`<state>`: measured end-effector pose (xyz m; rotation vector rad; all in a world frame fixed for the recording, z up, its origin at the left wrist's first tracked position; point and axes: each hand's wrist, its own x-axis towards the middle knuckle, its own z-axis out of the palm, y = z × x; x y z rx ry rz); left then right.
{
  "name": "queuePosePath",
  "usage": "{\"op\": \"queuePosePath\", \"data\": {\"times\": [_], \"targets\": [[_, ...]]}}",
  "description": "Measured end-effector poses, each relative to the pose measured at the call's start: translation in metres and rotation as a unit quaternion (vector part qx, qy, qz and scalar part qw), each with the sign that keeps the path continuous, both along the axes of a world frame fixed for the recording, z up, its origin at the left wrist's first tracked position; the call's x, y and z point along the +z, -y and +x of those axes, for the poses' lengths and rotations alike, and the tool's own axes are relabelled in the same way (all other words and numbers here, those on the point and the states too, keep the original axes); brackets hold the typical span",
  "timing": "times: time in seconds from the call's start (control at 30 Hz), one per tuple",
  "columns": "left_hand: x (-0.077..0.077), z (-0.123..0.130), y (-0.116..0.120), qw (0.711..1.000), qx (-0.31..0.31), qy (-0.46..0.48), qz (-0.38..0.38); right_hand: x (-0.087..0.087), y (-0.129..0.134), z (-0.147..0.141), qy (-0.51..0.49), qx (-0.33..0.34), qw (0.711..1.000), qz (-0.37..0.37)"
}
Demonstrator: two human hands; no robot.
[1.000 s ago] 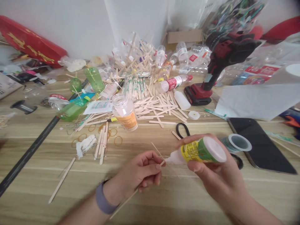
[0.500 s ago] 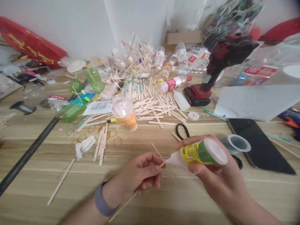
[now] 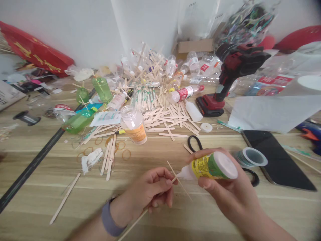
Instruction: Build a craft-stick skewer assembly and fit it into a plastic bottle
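My left hand [image 3: 156, 187] is closed on a thin wooden stick [image 3: 135, 222], which runs from the lower edge up through the fingers. A thinner pointed stick [image 3: 182, 186] crosses its upper end just beyond my fingertips. My right hand [image 3: 227, 187] is wrapped round a glue bottle [image 3: 204, 166] with a yellow and green label. The bottle lies tilted nearly flat, its white nozzle [image 3: 181, 174] pointing left at the crossing of the sticks. Whether the nozzle touches the wood I cannot tell.
Black-handled scissors [image 3: 195, 144], a spool [image 3: 252, 157] and a phone [image 3: 278, 160] lie by my right hand. Behind are an open jar [image 3: 134, 125], piled craft sticks [image 3: 170, 117], bottles and a cordless drill [image 3: 230, 77]. Several flat sticks [image 3: 109, 159] lie left.
The thin crossing stick has shifted slightly down and right, and its lower end shows more clearly. The glue bottle has moved a little left. The camera view has shifted slightly.
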<state>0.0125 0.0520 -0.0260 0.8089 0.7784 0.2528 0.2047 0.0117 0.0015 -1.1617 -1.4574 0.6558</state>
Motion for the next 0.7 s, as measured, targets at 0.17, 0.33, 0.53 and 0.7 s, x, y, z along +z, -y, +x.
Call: {"op": "queuePosePath", "data": {"times": [0.17,0.33,0.53,0.7], "targets": [[-0.0022,0.0010,0.0005,1.000,0.003,0.019,0.009,-0.0008,-0.0005,0.0001,-0.013,0.005,1.000,0.013],[-0.0042,0.0000,0.0021,1.000,0.013,0.011,0.015,0.0001,-0.0005,0.0005,-0.021,0.005,1.000,0.014],[-0.0021,0.0012,0.0027,1.000,0.018,0.002,0.013,-0.0009,0.0004,0.0008,-0.009,-0.002,1.000,0.022],[0.0010,0.0015,0.0024,1.000,0.015,0.000,0.010,0.0015,-0.0002,0.0005,-0.007,-0.007,1.000,0.022]]}}
